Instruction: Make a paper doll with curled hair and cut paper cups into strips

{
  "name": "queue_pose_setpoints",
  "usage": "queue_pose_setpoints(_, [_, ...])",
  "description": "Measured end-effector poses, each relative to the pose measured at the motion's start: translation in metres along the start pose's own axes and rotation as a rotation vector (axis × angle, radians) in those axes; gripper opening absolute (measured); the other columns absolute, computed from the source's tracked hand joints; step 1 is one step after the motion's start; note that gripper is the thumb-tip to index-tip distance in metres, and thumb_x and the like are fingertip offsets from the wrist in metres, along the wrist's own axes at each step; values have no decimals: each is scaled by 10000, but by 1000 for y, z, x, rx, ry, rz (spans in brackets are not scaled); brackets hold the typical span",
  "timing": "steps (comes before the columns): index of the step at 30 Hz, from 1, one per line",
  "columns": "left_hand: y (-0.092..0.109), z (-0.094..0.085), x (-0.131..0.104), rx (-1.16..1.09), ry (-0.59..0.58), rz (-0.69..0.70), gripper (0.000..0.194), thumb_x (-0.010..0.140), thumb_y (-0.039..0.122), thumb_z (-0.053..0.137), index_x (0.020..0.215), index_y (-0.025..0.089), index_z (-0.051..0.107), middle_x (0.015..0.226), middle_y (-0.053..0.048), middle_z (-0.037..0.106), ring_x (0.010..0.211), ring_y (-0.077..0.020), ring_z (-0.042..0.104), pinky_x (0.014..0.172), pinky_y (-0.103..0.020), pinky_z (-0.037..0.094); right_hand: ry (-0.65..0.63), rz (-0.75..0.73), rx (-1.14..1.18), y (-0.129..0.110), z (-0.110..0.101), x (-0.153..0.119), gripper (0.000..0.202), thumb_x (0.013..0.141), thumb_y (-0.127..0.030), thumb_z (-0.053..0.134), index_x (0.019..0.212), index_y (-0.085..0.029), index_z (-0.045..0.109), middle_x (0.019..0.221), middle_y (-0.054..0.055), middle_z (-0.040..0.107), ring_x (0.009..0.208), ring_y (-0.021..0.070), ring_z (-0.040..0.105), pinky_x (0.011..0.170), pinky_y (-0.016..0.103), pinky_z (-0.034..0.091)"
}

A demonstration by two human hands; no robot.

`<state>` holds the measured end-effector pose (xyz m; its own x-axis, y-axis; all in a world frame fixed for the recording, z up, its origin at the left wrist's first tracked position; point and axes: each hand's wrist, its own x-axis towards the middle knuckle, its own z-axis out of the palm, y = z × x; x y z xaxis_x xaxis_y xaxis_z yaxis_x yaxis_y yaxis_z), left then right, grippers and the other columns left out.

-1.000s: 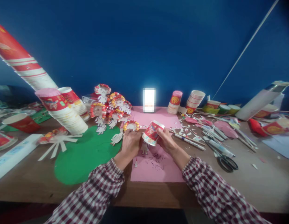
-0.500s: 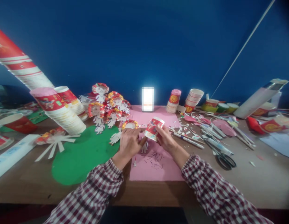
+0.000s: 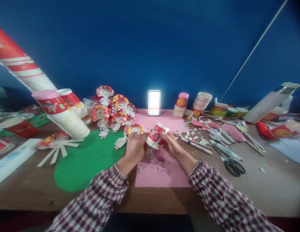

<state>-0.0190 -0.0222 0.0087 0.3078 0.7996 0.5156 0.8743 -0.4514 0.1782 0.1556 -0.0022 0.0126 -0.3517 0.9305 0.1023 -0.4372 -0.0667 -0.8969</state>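
Observation:
A red-and-white printed paper cup (image 3: 155,136) is held tilted over the pink sheet. My right hand (image 3: 173,145) grips its right side, thumb on the outer wall. At the cup's lower left, my left hand (image 3: 136,148) has its fingers closed against the edge; part of the fingers is hidden. Just behind the left hand lies a red-and-yellow ring (image 3: 135,129), partly covered. A small white paper figure (image 3: 150,153) shows beneath the cup. Dark marks cover the pink sheet (image 3: 145,178) below my hands.
Ringed paper figures (image 3: 119,103) are heaped behind a green paper shape (image 3: 87,167). Stacked paper cups (image 3: 64,117) lean at left. Black-handled scissors (image 3: 234,168), a marker (image 3: 195,146) and paper scraps lie right. A bright blurred screen (image 3: 154,102) stands by the blue wall.
The cup has tipped and shifted slightly left and down, toward my left hand. My left fingers have drawn in from above the ring to the cup's edge.

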Motion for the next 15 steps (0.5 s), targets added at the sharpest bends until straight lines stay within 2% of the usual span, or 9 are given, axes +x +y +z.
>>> queue_pose_setpoints(4, [0,0,0,-3,-11,-36,202,809,179,458,753,150,650,671,-67,659,718,-205,609,858,-392,377,23,9,4,2,-1,2,406,742,-476,678,1047,-228,575,852,21,666,765,182,619,653,290,482])
queue_pose_setpoints(9, [0,1,1,29,-4,-6,217,802,199,478,639,159,616,572,-42,613,603,-172,565,752,-358,376,56,11,28,7,-6,5,459,699,-478,718,1051,-229,562,975,44,667,819,201,641,664,299,502])
queue_pose_setpoints(12, [0,2,1,49,9,-4,303,823,221,466,542,166,566,511,-30,572,526,-148,513,704,-339,367,71,-4,28,8,-6,6,484,677,-496,729,1039,-221,563,963,51,672,839,216,647,675,309,513])
queue_pose_setpoints(15, [2,1,1,46,30,-14,417,871,318,445,492,177,546,477,-23,547,508,-142,496,705,-334,362,110,-30,37,7,-5,7,484,673,-520,720,1010,-207,567,907,55,679,810,218,649,665,313,520])
